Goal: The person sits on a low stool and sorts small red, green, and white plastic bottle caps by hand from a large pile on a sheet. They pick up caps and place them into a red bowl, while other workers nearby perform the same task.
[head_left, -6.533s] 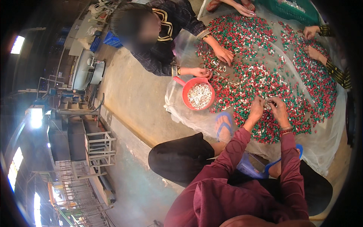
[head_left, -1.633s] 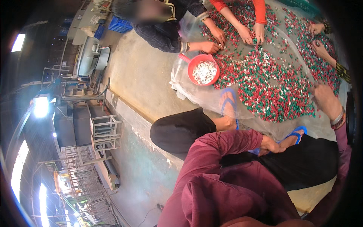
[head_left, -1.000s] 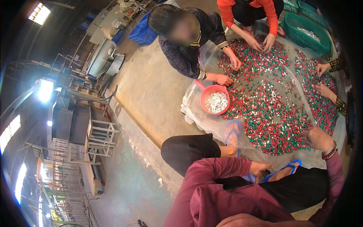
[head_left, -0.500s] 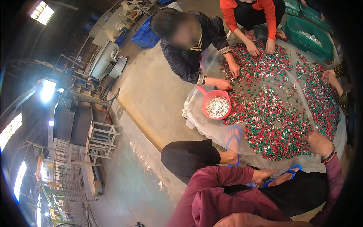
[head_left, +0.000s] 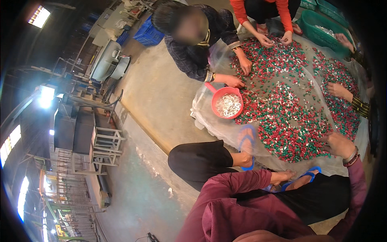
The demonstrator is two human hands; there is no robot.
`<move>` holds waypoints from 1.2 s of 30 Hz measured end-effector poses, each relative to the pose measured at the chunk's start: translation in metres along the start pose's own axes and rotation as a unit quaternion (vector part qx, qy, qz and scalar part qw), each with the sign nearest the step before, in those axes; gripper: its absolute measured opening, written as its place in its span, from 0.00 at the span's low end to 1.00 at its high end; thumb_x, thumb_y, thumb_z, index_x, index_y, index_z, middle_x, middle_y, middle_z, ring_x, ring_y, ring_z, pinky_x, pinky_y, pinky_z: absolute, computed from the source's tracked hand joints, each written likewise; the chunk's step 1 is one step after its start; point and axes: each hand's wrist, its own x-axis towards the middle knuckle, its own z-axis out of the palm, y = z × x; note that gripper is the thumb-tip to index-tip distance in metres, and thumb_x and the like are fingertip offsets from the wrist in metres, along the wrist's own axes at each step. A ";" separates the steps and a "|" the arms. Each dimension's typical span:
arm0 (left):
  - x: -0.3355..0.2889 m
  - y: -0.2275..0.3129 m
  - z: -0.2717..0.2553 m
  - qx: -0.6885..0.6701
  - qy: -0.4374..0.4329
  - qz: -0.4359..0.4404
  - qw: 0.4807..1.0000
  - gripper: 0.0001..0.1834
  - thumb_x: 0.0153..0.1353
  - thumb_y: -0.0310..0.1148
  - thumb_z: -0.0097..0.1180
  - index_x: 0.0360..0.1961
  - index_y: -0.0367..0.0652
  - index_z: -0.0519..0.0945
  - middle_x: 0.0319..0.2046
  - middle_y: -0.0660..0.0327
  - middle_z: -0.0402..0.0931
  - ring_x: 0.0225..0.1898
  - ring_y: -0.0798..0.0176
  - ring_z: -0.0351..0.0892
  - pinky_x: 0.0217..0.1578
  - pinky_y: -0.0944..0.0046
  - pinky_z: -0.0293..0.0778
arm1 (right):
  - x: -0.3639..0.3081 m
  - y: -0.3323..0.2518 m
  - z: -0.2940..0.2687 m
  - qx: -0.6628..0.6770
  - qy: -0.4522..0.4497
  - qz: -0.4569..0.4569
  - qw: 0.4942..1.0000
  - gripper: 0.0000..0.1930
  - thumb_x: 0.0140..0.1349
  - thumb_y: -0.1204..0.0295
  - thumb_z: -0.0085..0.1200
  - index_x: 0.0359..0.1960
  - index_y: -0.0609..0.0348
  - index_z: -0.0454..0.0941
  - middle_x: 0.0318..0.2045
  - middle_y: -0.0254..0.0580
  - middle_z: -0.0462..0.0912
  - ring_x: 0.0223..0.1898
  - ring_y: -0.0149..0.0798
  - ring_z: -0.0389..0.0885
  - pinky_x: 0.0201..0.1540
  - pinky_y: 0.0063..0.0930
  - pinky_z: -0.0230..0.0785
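Note:
My right hand [head_left: 339, 144], in a maroon sleeve with beaded bracelets, reaches over the near right edge of a pile of small red, green and white pieces [head_left: 292, 137]. Its thumb stands apart from the fingers, and nothing shows between them. White hook-shaped bits lie scattered among the pieces. My left hand [head_left: 283, 176] rests low by my sandalled foot, below the pile. Its fingers are too unclear to read. Across the pile, a red dipper [head_left: 214, 105] holds many white hook-shaped pieces [head_left: 228, 105].
A translucent sheet [head_left: 209, 121] lies under the pile. A co-worker in a dark patterned top [head_left: 185, 56] and one in orange [head_left: 284, 14] handle pieces. Another co-worker's hand [head_left: 339, 91] is at the right. Green baskets [head_left: 318, 38] stand far right; blue crates [head_left: 148, 34] stand far left.
The right-hand co-worker now has one hand over the green basket and one on the pile. The orange-sleeved co-worker's hands have risen off the pieces. My right hand stays near the pile's edge.

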 end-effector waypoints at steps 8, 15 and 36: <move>0.017 -0.012 0.018 -0.026 -0.022 0.014 0.999 0.37 0.62 0.63 0.37 0.68 0.65 0.45 0.71 0.60 0.29 0.68 0.32 0.31 0.43 0.10 0.49 | -0.001 0.003 0.005 -0.029 0.036 -0.033 0.998 0.14 0.47 0.73 0.60 0.38 0.60 0.80 0.26 0.50 0.79 0.32 0.51 0.79 0.36 0.42 0.71; -0.002 -0.005 -0.023 0.011 -0.068 0.052 0.996 0.37 0.62 0.60 0.39 0.68 0.62 0.44 0.70 0.52 0.33 0.66 0.32 0.41 0.33 0.18 0.67 | -0.009 0.003 0.007 0.005 0.035 0.010 0.999 0.15 0.47 0.74 0.61 0.39 0.60 0.80 0.30 0.51 0.80 0.36 0.50 0.79 0.41 0.41 0.71; -0.030 0.048 -0.007 0.798 -0.239 0.053 0.550 0.26 0.41 0.46 0.71 0.41 0.44 0.84 0.42 0.62 0.80 0.45 0.62 0.75 0.44 0.61 0.69 | -0.005 0.025 0.014 0.050 -0.063 0.053 0.995 0.20 0.49 0.68 0.61 0.45 0.58 0.79 0.31 0.49 0.82 0.37 0.49 0.81 0.43 0.39 0.71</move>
